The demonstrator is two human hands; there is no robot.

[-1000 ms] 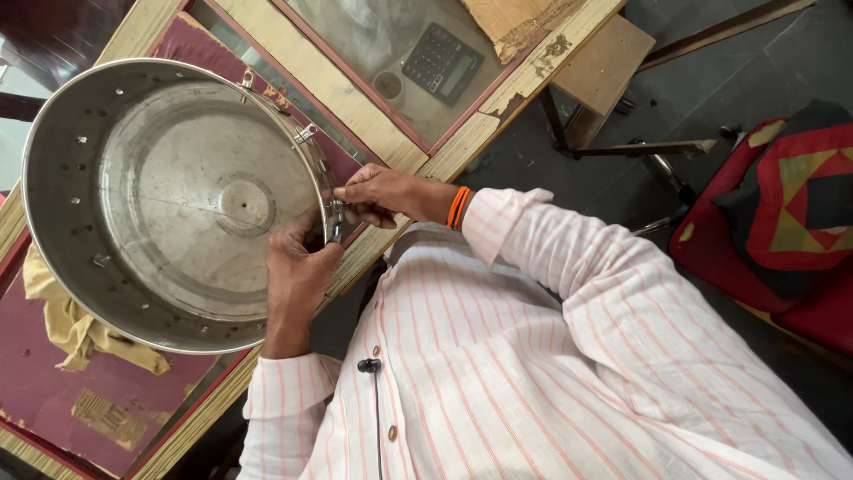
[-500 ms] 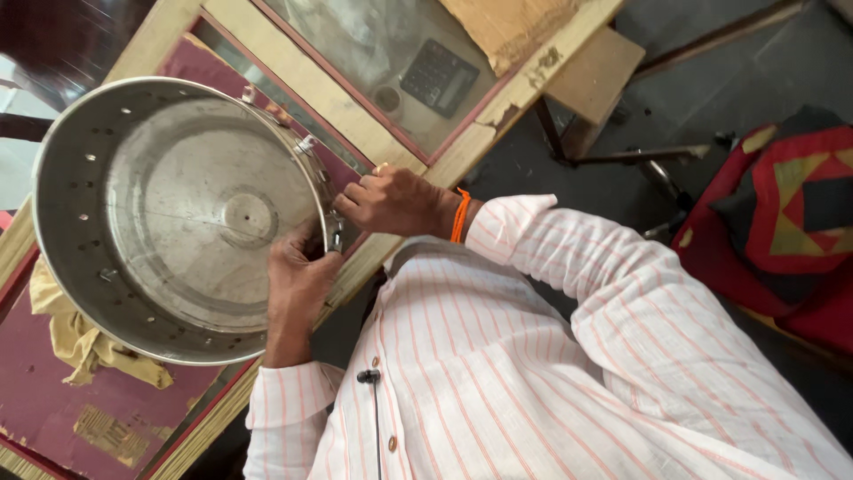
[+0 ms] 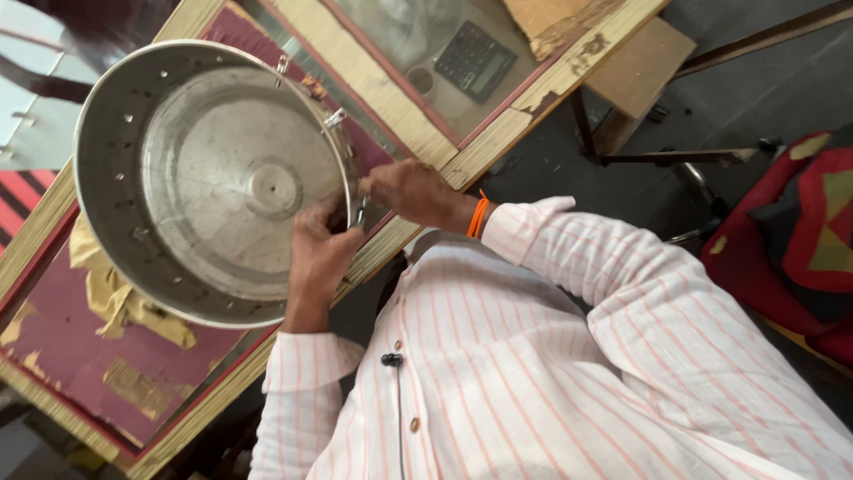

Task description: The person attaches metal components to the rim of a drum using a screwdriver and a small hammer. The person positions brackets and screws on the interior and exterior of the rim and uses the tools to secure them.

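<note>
Two hands meet at the near rim of the drum — a wide steel one lying on the table. My left hand pinches the rim; my right hand closes on a small clip there. Yellow cloth lies under the drum, a calculator beyond.
</note>
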